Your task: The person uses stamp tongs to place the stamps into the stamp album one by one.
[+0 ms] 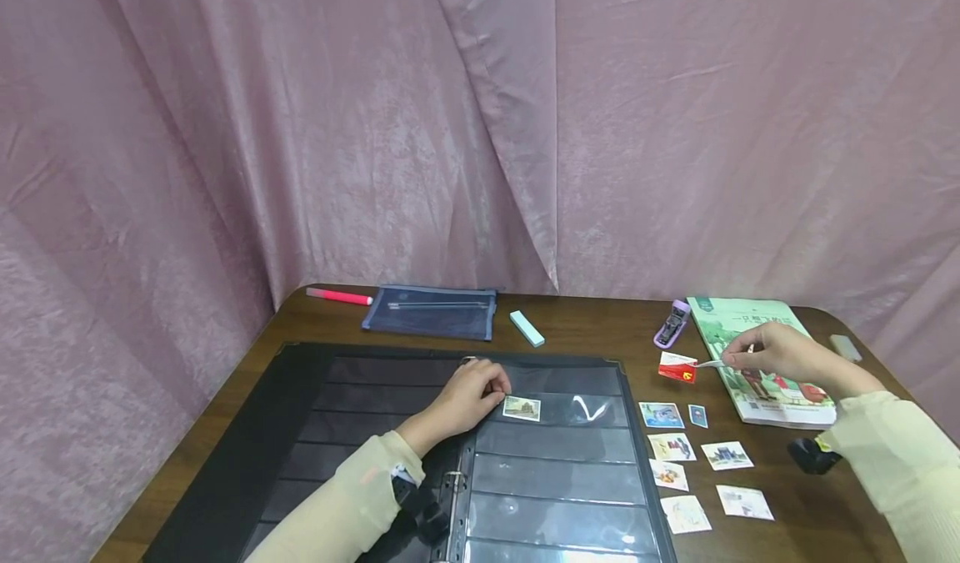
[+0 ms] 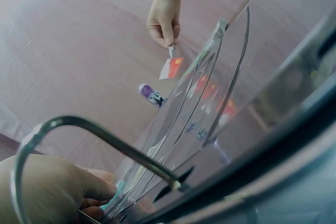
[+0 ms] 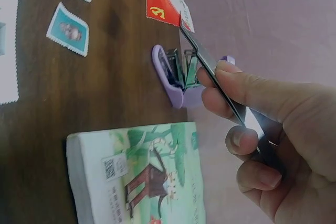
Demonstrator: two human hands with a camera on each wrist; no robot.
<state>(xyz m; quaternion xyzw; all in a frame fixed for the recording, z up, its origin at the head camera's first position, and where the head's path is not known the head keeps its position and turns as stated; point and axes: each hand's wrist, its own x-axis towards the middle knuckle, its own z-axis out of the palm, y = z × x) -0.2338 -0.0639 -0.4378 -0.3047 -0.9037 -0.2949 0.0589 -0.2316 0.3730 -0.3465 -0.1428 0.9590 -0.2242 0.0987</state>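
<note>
The right hand point(image 1: 776, 353) pinches silver metal tweezers point(image 3: 211, 71) holding a red-and-white stamp point(image 3: 163, 4); near the black album point(image 1: 262, 429)'s far edge, the left hand point(image 1: 463, 396)'s half-hidden grip is unclear.

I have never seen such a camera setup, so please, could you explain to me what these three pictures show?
There is no machine here: the left grip and right grip are a person's bare hands. One picture comes from a head camera looking down; the other two, from cameras on the wrists. On the table lies an open black album. The left grip touches it beside a small stamp on the right-hand page. The right grip holds tweezers, whose tip pinches a red-and-white stamp. To the album's right lie seven loose stamps, a purple stapler and a green book; behind the album, a blue pouch and a red pen.
</note>
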